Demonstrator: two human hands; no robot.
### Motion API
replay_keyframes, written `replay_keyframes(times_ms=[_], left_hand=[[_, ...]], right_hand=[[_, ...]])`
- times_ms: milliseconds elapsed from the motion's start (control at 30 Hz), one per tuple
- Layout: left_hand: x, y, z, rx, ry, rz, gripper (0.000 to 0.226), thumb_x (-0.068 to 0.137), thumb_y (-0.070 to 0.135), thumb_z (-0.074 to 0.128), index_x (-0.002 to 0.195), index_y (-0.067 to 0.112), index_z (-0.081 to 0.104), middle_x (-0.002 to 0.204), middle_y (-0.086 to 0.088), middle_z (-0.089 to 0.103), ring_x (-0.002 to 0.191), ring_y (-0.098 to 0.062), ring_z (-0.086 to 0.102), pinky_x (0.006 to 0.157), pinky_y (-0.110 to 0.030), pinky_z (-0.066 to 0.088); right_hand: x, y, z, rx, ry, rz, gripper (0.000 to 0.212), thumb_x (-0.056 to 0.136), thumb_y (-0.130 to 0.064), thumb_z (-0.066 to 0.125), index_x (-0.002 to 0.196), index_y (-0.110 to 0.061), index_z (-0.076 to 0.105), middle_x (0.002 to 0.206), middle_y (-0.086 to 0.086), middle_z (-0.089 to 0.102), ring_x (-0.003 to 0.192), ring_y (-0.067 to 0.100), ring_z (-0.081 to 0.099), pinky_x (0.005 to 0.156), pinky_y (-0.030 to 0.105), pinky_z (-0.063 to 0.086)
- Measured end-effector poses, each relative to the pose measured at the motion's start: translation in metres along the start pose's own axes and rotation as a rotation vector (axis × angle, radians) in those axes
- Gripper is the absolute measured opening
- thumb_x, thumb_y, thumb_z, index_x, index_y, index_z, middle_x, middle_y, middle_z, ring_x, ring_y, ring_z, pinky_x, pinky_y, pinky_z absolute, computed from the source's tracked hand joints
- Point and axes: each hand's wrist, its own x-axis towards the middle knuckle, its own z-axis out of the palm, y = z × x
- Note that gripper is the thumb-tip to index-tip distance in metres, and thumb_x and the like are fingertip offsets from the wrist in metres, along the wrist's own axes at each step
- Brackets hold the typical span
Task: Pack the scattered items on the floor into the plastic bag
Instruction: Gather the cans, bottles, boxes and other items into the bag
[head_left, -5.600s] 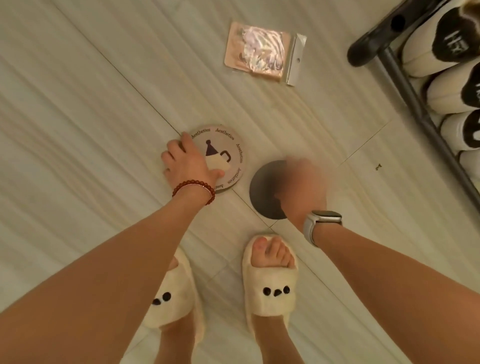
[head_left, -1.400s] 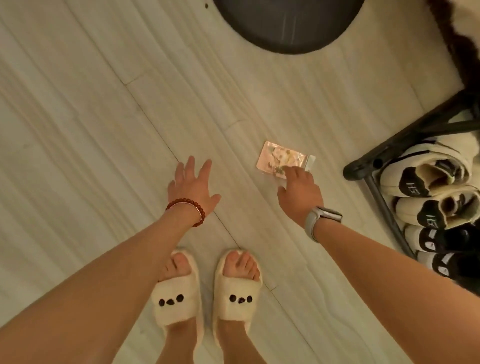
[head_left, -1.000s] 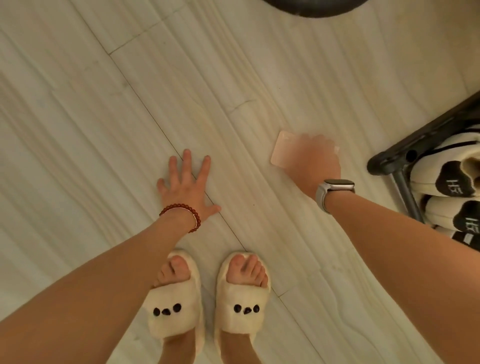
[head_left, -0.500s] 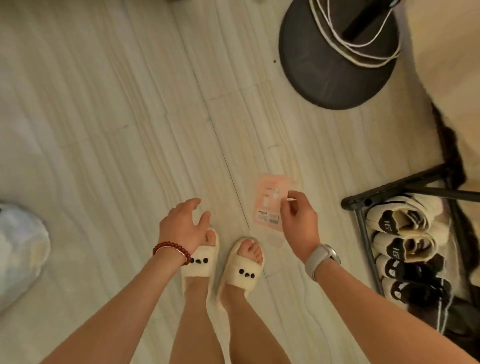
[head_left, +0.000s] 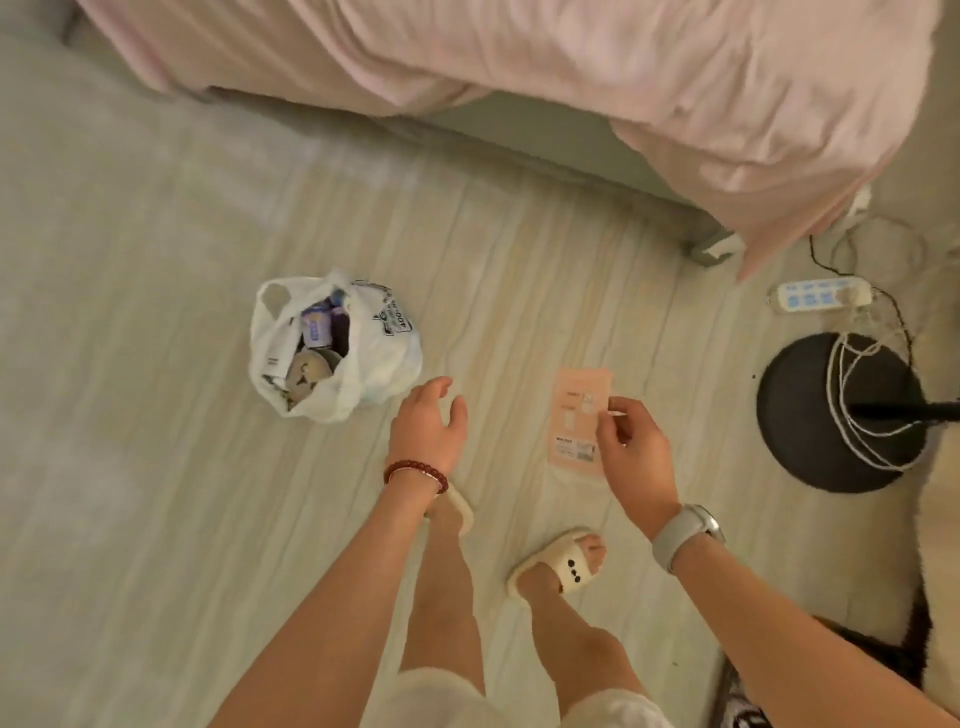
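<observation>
A pink packet (head_left: 579, 421) is pinched by its edge between thumb and fingertips of the right hand (head_left: 631, 457), held above the floor to the right of the plastic bag (head_left: 332, 345). The left hand (head_left: 428, 423), fingers relaxed and holding nothing, is seen between bag and packet. The bag, mouth open with items inside, is set on the floor (head_left: 156, 467).
</observation>
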Motion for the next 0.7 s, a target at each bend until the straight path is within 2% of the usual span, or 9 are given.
replay_keyframes(times_ms=[100, 233, 333, 433, 567, 700], left_hand=[[0.006, -0.04, -0.058, -0.082, 0.089, -0.096, 0.033, 0.091, 0.023, 0.047, 0.122, 0.012, 0.052, 0.124, -0.008, 0.056, 0.116, -0.025, 0.051, 0.098, -0.042, 0.041], [0.015, -0.112, -0.119, -0.142, 0.116, -0.262, 0.035, 0.092, 0.023, 0.046, 0.125, 0.012, 0.05, 0.125, -0.008, 0.055, 0.117, -0.023, 0.05, 0.098, -0.041, 0.043], [0.023, -0.162, -0.155, -0.189, 0.124, -0.381, 0.037, 0.092, 0.024, 0.046, 0.127, 0.012, 0.048, 0.129, -0.009, 0.052, 0.117, -0.024, 0.051, 0.098, -0.041, 0.043], [0.033, -0.197, -0.181, -0.238, 0.17, -0.478, 0.036, 0.092, 0.023, 0.046, 0.126, 0.012, 0.049, 0.128, -0.011, 0.052, 0.116, -0.025, 0.051, 0.098, -0.041, 0.043], [0.052, -0.224, -0.192, -0.314, 0.206, -0.56, 0.036, 0.092, 0.023, 0.045, 0.126, 0.012, 0.049, 0.127, -0.011, 0.052, 0.116, -0.026, 0.052, 0.097, -0.039, 0.043], [0.073, -0.237, -0.188, -0.441, 0.23, -0.673, 0.035, 0.093, 0.022, 0.045, 0.127, 0.013, 0.048, 0.128, -0.01, 0.052, 0.115, -0.025, 0.053, 0.095, -0.034, 0.041]], right_hand=[[0.0, -0.056, 0.043, -0.044, -0.034, -0.05, 0.021, 0.093, -0.013, 0.043, 0.11, -0.008, 0.053, 0.09, 0.007, 0.063, 0.071, 0.017, 0.057, 0.058, 0.03, 0.048], [0.005, -0.115, 0.126, -0.115, -0.098, -0.057, 0.019, 0.092, -0.012, 0.045, 0.108, -0.004, 0.051, 0.097, 0.008, 0.06, 0.08, 0.022, 0.057, 0.056, 0.025, 0.044], [0.01, -0.147, 0.192, -0.194, -0.212, -0.084, 0.017, 0.09, -0.009, 0.046, 0.105, -0.004, 0.052, 0.095, 0.009, 0.059, 0.081, 0.022, 0.056, 0.055, 0.022, 0.044], [0.016, -0.175, 0.25, -0.298, -0.29, -0.107, 0.018, 0.089, -0.007, 0.046, 0.105, -0.004, 0.053, 0.093, 0.01, 0.059, 0.081, 0.022, 0.054, 0.06, 0.028, 0.045], [0.03, -0.204, 0.313, -0.286, -0.329, -0.084, 0.011, 0.087, -0.008, 0.047, 0.096, -0.013, 0.053, 0.094, 0.008, 0.059, 0.088, 0.028, 0.06, 0.081, 0.045, 0.054], [0.053, -0.215, 0.364, -0.305, -0.389, -0.065, 0.009, 0.086, -0.008, 0.05, 0.089, -0.016, 0.05, 0.092, 0.006, 0.059, 0.094, 0.031, 0.062, 0.084, 0.048, 0.053]])
